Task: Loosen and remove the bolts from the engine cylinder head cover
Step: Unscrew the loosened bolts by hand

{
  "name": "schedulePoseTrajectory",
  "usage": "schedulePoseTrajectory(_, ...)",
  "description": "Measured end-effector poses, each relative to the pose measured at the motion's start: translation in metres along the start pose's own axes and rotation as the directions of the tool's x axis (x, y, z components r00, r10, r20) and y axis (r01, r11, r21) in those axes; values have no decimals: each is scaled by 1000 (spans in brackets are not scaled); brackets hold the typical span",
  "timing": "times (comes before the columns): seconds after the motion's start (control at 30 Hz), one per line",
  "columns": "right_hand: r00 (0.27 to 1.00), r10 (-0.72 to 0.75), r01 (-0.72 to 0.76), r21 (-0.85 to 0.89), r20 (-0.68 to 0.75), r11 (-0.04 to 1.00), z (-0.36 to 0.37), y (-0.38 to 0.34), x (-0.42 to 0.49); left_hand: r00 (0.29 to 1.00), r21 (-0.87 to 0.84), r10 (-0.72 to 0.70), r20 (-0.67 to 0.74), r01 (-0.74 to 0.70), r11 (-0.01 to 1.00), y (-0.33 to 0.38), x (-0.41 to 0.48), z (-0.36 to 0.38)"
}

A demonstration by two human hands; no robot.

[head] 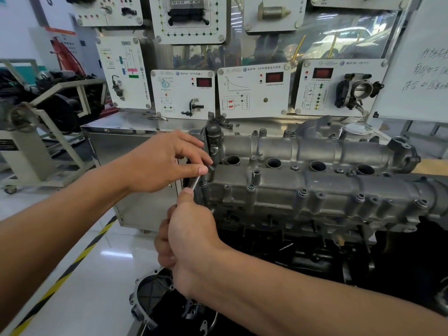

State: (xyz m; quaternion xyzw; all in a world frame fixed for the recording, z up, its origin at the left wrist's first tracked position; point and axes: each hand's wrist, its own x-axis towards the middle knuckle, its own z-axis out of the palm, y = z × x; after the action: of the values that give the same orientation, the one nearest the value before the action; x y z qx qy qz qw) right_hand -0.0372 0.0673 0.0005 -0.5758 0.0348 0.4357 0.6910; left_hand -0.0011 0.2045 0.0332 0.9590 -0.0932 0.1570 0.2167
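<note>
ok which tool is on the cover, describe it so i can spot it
Find the grey cylinder head cover on the right and go to its left end, where both hands meet. The thin silver tool is the short stretch of rod showing between the left hand above and the right hand gripping it below; unlike the dull bolts nearby, it is slim, bright and slanted.

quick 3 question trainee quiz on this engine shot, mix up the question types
1. True or false: the right hand grips a thin metal key.
2. The left hand pinches the key's top at which end of the cylinder head cover? A) picture-left end B) middle C) picture-right end
3. Fill in: the cover shows ___ round open wells in a row.
Key: 1 true; 2 A; 3 four.
</note>
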Motion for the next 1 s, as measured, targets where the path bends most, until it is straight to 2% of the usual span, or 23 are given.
schedulePoseTrajectory(0.07,997,42,-42,-5,61,999,-9,-3,2,1000,-14,4,-11,-4,1000,0,-1,2)
schedulePoseTrajectory(0.13,998,13,-16,42,66,999,-15,-8,9,1000,-14,-1,-29,1,1000,-1,-1,2)
schedulePoseTrajectory(0.2,997,-57,60,-53,61,997,-21,-6,10,999,-17,3,-39,-4,1000,0,0,4)
schedulePoseTrajectory(0.4,982,-48,98,-277,181,956,-51,-15,-5,995,-10,6,-100,-7,1000,1,-4,9)
schedulePoseTrajectory(0.53,979,-98,174,-484,178,858,-73,-34,-6,994,32,27,-105,-24,999,3,-4,10)
schedulePoseTrajectory(0.57,976,-131,208,-576,172,790,-80,-43,-7,994,36,30,-101,-27,999,3,-5,10)
schedulePoseTrajectory(0.6,967,-188,255,-690,172,678,-88,-54,-7,994,42,34,-101,-30,999,2,-6,9)
schedulePoseTrajectory(0.63,946,-266,298,-813,182,501,-96,-67,-8,994,50,41,-99,-37,998,2,-7,9)
schedulePoseTrajectory(0.67,907,-365,318,-909,210,269,-104,-79,-7,995,61,51,-91,-45,997,2,-5,9)
schedulePoseTrajectory(0.7,851,-451,316,-948,268,35,-110,-90,-7,995,78,60,-83,-53,996,3,-3,8)
schedulePoseTrajectory(0.73,802,-495,301,-942,335,-150,-112,-98,-8,995,100,66,-76,-59,993,3,-1,7)
schedulePoseTrajectory(0.77,764,-510,284,-916,395,-284,-114,-103,-9,995,126,72,-66,-63,990,4,2,6)
schedulePoseTrajectory(0.83,701,-532,221,-854,475,-470,-115,-106,-9,995,180,84,-47,-75,981,5,5,3)
schedulePoseTrajectory(0.9,629,-560,139,-787,539,-601,-115,-105,-10,994,225,100,-39,-89,970,5,6,2)
schedulePoseTrajectory(1.0,559,-580,88,-737,593,-670,-114,-103,-11,993,255,106,-51,-90,963,5,6,1)
